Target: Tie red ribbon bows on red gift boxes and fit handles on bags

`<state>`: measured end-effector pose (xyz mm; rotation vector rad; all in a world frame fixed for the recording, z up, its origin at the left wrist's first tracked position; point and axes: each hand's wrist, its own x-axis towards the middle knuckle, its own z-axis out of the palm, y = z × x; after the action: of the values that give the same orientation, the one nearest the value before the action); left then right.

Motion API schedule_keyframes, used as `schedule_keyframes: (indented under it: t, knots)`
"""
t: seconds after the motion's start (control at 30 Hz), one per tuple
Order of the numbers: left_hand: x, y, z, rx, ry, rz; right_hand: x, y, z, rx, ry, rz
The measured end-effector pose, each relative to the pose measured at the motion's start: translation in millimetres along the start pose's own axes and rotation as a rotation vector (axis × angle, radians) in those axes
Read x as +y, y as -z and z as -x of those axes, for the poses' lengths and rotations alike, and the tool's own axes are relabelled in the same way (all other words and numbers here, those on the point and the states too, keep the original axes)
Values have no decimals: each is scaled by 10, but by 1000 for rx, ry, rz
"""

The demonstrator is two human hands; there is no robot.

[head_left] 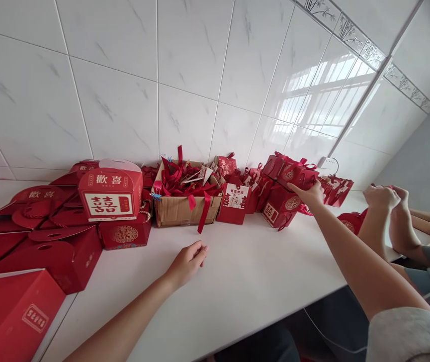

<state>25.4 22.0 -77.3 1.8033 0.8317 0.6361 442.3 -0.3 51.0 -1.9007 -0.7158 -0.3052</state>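
My right hand (312, 195) reaches to the stack at the back right. Its fingers grip the lower edge of a small red gift box (293, 174) with a ribbon bow and a gold emblem. Just beneath is another red box (280, 205) with a white label. My left hand (187, 262) rests low over the white table (237, 271), fingers curled closed; whatever may be inside them is hidden. Ahead of it stands a cardboard carton (184, 210) full of red ribbons and tags, one ribbon (204, 213) hanging over its front.
Larger red boxes (60, 246) are piled at the left, one (111, 193) standing on top. Beside the carton leans a red bag with a picture tag (235, 198). A co-worker's hands (384, 198) are raised at the right. A tiled wall (188, 115) closes off the back.
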Motion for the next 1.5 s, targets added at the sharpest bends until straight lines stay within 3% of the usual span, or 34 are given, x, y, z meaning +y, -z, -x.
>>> schedule_keyframes:
  t: [0.13, 0.3, 0.43, 0.5, 0.6, 0.7, 0.87, 0.93, 1.03, 1.1, 1.2, 1.3, 1.37, 1.5]
  knots:
    - [1, -4, 3, 0, -9, -19, -85, 84, 78, 95, -30, 74]
    - [16, 9, 19, 7, -47, -74, -181, 37, 539, 224, 207, 94]
    - [36, 51, 54, 16, -119, -165, -178, -303, 1318, 148, 810, 137]
    - [49, 66, 80, 17, -159, -226, -208, -550, 1748, 76, 1022, 92]
    - [85, 82, 111, 51, -227, -340, -353, -907, 2272, 1, 1046, -28]
    - [177, 139, 137, 141, -314, -484, -517, -1143, 2556, -45, 999, -133]
    - [462, 455, 282, 456, -374, -675, -479, -1175, 2569, -92, 961, -220]
    - [560, 659, 376, 680, -378, -722, -421, -1120, 2507, -117, 917, -241]
    - [633, 993, 472, 1147, -400, -794, -409, -1040, 2434, -101, 787, -282]
    - [651, 1183, 469, 1304, -314, -824, -441, -1002, 2411, -83, 731, -318]
    - [694, 1348, 378, 1264, -39, -814, -482, -963, 2398, -99, 743, -374]
    - [778, 1391, 273, 1190, 181, -785, -486, -933, 2381, -147, 749, -415]
    - [832, 1403, 231, 1205, 218, -769, -482, -918, 2362, -153, 735, -434]
    - [886, 1445, 204, 1232, 155, -648, -483, -908, 2320, -137, 713, -457]
